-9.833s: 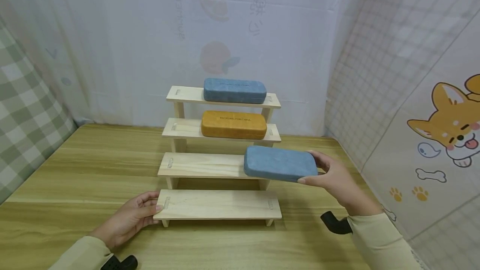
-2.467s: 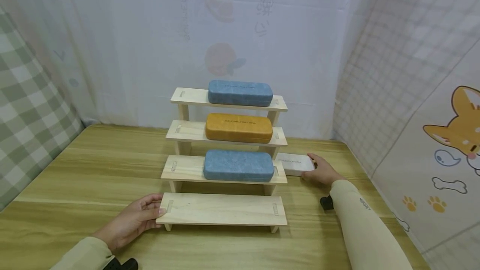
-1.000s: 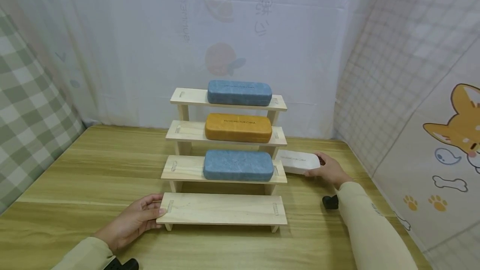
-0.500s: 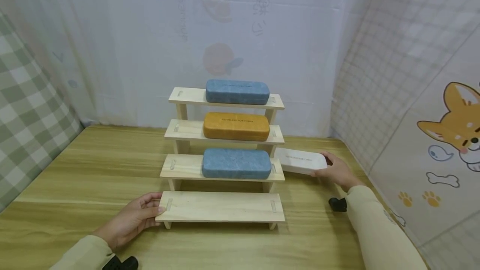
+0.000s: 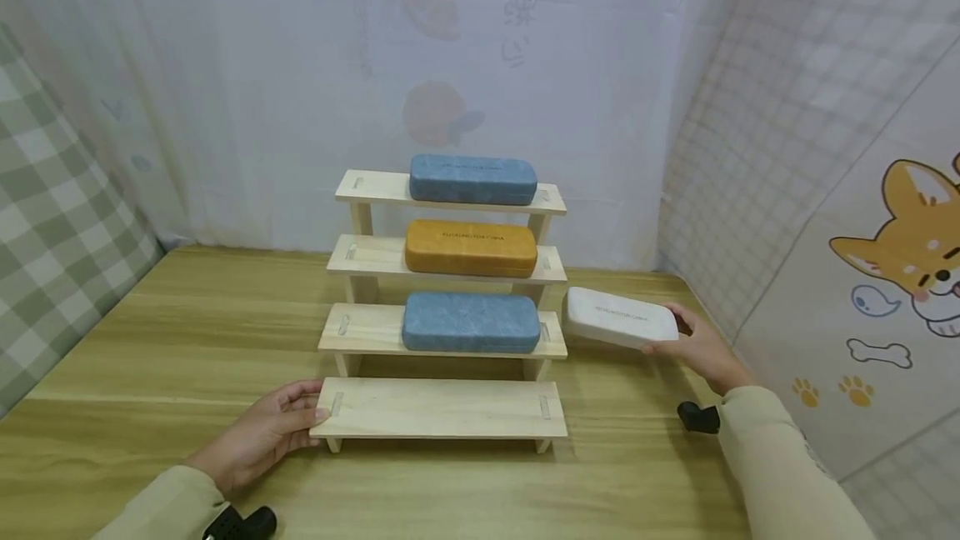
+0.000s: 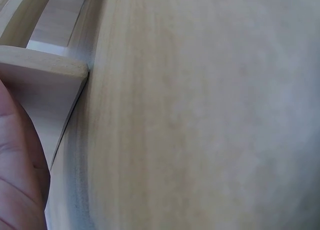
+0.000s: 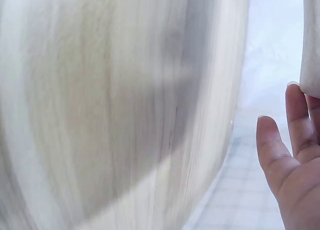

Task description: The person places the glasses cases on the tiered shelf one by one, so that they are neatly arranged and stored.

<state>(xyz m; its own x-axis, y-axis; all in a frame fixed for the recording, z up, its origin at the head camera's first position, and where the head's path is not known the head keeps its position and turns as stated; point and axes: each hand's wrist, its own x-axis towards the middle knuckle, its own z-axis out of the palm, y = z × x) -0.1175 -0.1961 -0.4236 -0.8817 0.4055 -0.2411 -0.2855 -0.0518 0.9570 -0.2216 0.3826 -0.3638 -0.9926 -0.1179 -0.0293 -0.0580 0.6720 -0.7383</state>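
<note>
A four-tier stand is avoided here as a count; the stepped wooden display stand (image 5: 438,408) stands mid-table. My left hand (image 5: 262,437) pinches the left end of its lowest step, thumb on top; the left wrist view shows only part of the palm (image 6: 20,175). In my right hand (image 5: 697,348) is a white glasses case (image 5: 618,317), gripped by its right end just right of the stand. The case looks raised off the table, and the right wrist view catches only its edge (image 7: 312,45). Glasses cases sit on the upper steps: blue (image 5: 472,180), mustard (image 5: 471,248) and blue (image 5: 471,322).
The wood-grain table (image 5: 187,332) is bordered by a pale printed cloth (image 5: 262,107) behind. A green checked cloth (image 5: 60,223) hangs at left, and a cloth with a cartoon dog (image 5: 915,248) at right. The lowest step is bare.
The second blue case went onto the third step down. My right hand then took the white case from behind the stand's right side and has moved it right and up. My left hand stayed put.
</note>
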